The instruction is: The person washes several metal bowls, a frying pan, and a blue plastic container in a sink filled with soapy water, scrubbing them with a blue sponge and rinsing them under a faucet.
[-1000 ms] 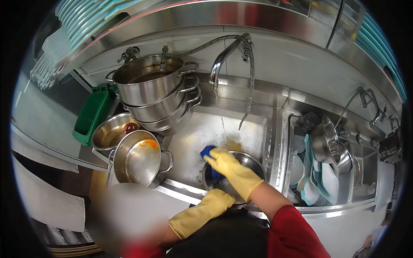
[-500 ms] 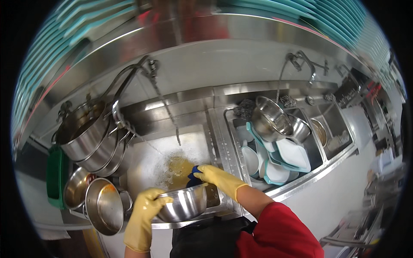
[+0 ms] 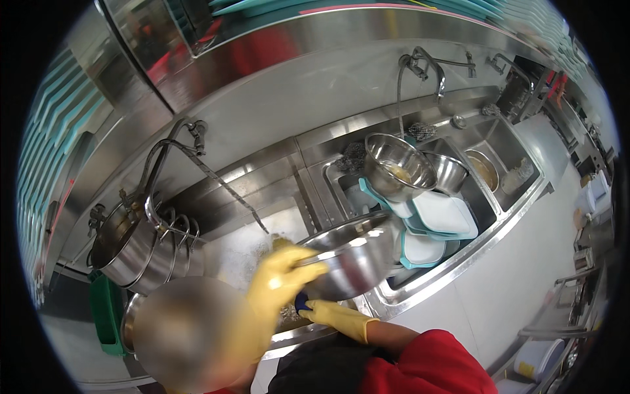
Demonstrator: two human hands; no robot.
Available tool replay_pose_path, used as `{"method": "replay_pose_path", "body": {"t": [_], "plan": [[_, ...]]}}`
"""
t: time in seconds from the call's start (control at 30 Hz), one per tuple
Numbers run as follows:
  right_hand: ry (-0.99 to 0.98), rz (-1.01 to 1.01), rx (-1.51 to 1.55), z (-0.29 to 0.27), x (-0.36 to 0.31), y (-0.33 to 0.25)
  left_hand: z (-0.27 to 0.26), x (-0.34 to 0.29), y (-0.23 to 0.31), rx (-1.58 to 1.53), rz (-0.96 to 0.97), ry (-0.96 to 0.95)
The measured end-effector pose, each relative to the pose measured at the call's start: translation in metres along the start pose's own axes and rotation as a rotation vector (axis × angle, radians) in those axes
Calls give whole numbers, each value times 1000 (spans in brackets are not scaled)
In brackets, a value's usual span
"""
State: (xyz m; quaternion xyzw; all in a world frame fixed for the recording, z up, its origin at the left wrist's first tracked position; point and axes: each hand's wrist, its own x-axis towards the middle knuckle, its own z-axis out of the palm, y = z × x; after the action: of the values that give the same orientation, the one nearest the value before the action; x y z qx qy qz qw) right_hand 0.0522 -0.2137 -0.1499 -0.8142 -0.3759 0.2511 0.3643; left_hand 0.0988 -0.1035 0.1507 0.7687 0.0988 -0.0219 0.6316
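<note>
Over the front right of the soapy sink (image 3: 302,197) a stainless steel mixing bowl (image 3: 359,266) is held up and tilted. My left hand (image 3: 279,279), in a yellow rubber glove, grips its rim at the left. My right hand (image 3: 338,318), gloved the same way, is low beneath the bowl near the sink's front edge. Its fingers are closed on a dark blue scrubbing cloth (image 3: 302,303), partly hidden by the bowl. Foamy, brownish water shows behind my left hand.
At left stand stacked steel pots (image 3: 125,259) and a green tub (image 3: 107,318); a round patch beside them is blurred. Faucets (image 3: 197,134) hang over the sinks. The right sink holds a steel bowl (image 3: 400,167), another steel vessel (image 3: 446,172) and white-and-teal containers (image 3: 446,217).
The bowl has risen and moved right, toward the sink divider, with my left hand on its rim. My right hand with the cloth has gone from the bowl's far rim to below it.
</note>
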Motion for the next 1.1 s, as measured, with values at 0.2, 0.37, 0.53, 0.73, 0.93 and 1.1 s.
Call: {"method": "replay_pose_path", "body": {"t": [0.2, 0.37, 0.53, 0.73, 0.93, 1.1], "plan": [[-107, 40, 251, -20, 12, -2, 117, 54, -5, 397, 586, -118], [-256, 50, 293, -32, 6, -11, 139, 70, -8, 598, 595, -243], [-366, 65, 358, -28, 0, -10, 146, 62, -3, 866, 678, -380], [-417, 90, 431, -25, -16, -4, 140, 32, -42, 1143, 637, -705], [-368, 92, 413, -23, -23, 5, 131, 49, -102, 1077, 547, -584], [-351, 87, 426, -12, -22, 2, 142, 50, -123, 1034, 622, -157]]}}
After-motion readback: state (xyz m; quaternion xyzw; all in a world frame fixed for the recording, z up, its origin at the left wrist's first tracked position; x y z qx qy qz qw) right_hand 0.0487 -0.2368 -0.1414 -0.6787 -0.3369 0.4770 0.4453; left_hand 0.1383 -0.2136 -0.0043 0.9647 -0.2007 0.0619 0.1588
